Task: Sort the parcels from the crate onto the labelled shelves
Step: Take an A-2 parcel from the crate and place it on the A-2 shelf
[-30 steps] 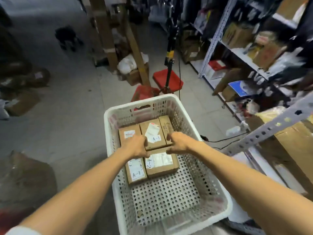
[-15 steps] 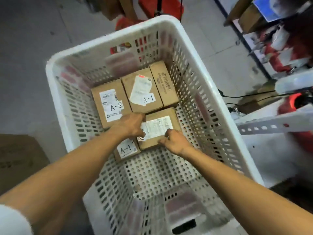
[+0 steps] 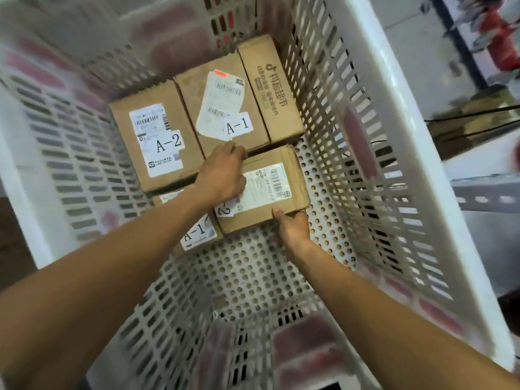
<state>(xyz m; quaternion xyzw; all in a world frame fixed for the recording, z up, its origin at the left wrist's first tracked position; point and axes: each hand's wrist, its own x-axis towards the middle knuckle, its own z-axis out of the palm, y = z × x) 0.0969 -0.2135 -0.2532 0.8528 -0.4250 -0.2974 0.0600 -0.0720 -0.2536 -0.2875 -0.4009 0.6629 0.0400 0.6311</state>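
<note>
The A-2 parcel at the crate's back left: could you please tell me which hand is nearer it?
Left. The left hand grips the near-right parcel just beside the A-2 parcel; the right hand holds that parcel's near corner, farther off.

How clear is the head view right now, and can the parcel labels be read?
Head view: the centre is sharp, and the A-2 parcel and far A-1 parcel labels read cleanly; the crate walls and the background smear with motion blur; the wide-angle lens bows the crate's rim; the left hand covers part of the held parcel label, so only a 2 shows.
</note>
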